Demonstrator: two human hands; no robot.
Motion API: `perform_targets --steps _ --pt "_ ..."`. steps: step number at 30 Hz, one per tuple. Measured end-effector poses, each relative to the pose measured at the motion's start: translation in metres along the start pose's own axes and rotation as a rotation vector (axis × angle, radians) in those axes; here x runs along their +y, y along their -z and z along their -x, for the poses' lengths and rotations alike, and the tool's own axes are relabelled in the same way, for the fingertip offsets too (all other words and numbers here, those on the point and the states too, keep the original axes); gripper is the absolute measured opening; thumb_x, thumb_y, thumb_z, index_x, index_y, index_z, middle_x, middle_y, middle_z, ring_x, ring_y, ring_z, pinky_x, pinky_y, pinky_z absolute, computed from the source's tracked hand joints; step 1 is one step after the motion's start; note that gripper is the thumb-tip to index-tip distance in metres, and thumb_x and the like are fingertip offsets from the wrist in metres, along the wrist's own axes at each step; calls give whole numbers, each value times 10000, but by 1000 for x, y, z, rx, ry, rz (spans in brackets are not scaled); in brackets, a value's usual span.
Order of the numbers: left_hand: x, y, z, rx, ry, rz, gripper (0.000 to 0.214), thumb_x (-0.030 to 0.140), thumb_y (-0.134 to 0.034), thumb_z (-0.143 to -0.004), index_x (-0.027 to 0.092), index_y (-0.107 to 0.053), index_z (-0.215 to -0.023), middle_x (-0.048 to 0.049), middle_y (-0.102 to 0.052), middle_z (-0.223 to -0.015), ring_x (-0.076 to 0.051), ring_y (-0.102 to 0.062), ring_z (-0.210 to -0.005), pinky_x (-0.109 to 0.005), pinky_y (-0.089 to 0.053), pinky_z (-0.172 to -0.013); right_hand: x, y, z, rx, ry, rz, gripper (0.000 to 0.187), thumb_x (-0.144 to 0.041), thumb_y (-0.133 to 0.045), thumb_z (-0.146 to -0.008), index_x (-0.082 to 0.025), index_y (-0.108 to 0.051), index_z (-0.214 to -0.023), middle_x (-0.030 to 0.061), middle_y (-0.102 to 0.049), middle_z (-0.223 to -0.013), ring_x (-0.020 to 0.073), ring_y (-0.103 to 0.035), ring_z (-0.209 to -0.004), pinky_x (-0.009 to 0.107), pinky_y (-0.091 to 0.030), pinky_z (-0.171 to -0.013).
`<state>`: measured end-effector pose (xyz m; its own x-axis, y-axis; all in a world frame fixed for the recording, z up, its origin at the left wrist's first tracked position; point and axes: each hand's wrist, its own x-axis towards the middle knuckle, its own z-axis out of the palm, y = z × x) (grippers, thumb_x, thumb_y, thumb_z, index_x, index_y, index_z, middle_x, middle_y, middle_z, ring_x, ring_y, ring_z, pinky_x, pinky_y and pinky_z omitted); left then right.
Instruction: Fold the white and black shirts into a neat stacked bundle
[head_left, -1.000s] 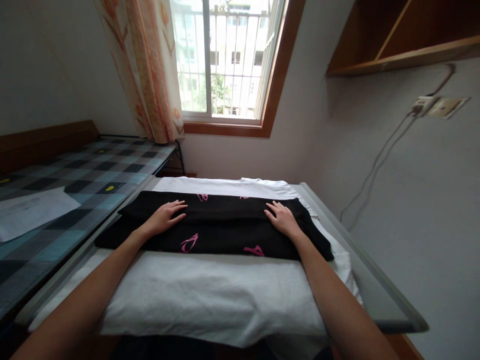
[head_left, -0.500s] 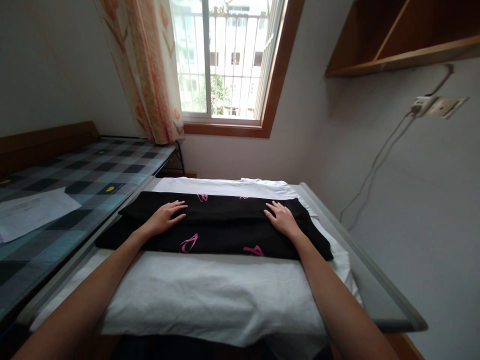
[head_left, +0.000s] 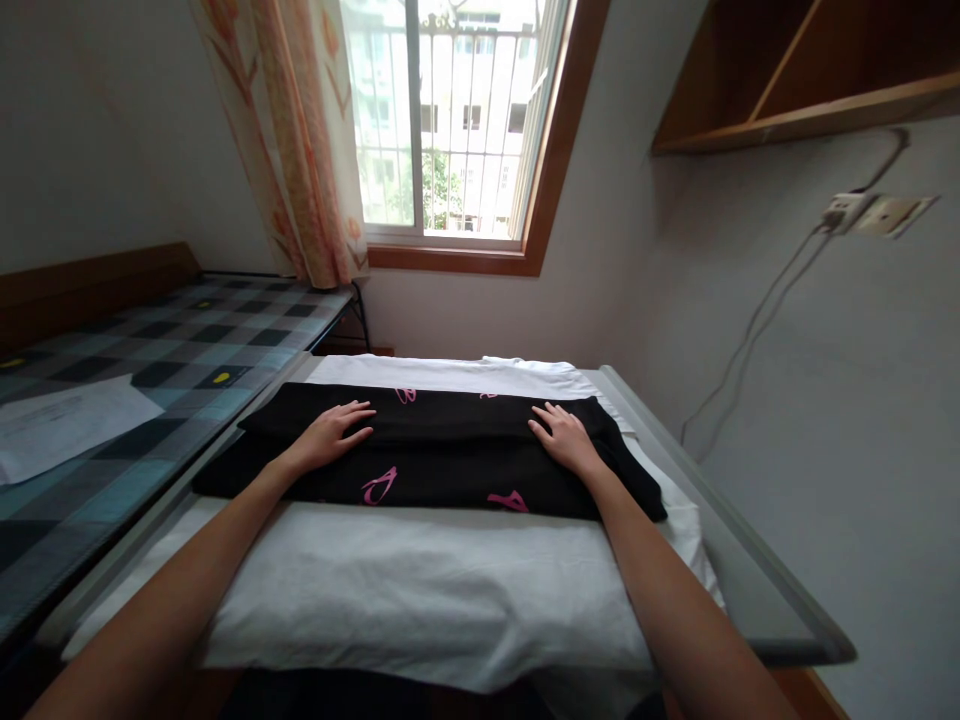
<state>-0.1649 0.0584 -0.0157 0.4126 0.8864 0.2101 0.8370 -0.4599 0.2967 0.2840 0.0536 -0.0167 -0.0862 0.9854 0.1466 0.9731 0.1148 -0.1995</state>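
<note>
The black cloth lies under both hands, as a long folded strip which goes from left to right across the white cloth. The left hand is on its left part and the right hand is on its right part, so the middle of the strip is between them. The cloth extends past each hand on the outer side, and pink marks are visible on it.

Neither hand is closed around the fabric: both are wide, with the palm down and the fingers apart, resting on top of the strip. How strongly they press, I cannot tell.

The two forearms come from the lower corners and lean inward, each one passing over the near edge of the black cloth. The left fingers point to the right, with the thumb on the near side; the right fingers point forward and to the left. Below the white cloth is a grey table.
</note>
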Motion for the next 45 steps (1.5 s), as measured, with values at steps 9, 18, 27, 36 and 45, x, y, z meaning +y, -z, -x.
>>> perform_targets --steps 9,18,27,36,45 --pt "-30 4 2 34 574 -232 760 706 -300 -860 231 -432 -1439 -113 -313 -1544 -349 -275 -1412 -557 -222 -1121 3 -3 -1 0 2 -4 516 -452 -371 -968 -180 -509 -1385 132 -425 -1478 285 -342 -1387 443 -262 -1120" --pt "-57 8 12 174 644 -273 694 648 -351 -855 194 -551 -1340 -164 -442 -1458 -406 -351 -1356 -607 -266 -1073 5 -3 -1 125 63 -84 463 -407 -422 -941 -167 -591 -1298 131 -512 -1408 283 -408 -1345 463 -298 -1109" --pt "-11 2 2 158 163 -115 577 582 -344 -914 245 -536 -1341 -68 -422 -1489 -277 -277 -1420 -501 -229 -1143 -9 3 3 203 264 -164 462 -405 -432 -943 -176 -579 -1316 116 -508 -1413 257 -418 -1338 424 -328 -1114" --pt "-7 -1 2 -52 137 -116 575 578 -383 -904 280 -493 -1384 -61 -402 -1502 -285 -306 -1409 -522 -177 -1144 -7 -2 2 53 268 -159 465 -435 -429 -955 -200 -567 -1332 85 -498 -1427 248 -412 -1350 413 -335 -1115" --pt "-5 0 1 -41 137 -110 562 558 -405 -900 276 -502 -1375 -67 -409 -1497 -282 -320 -1402 -516 -185 -1139 -6 -2 2 45 254 -203 444 -430 -457 -942 -233 -577 -1322 66 -493 -1431 245 -417 -1347 429 -337 -1114"
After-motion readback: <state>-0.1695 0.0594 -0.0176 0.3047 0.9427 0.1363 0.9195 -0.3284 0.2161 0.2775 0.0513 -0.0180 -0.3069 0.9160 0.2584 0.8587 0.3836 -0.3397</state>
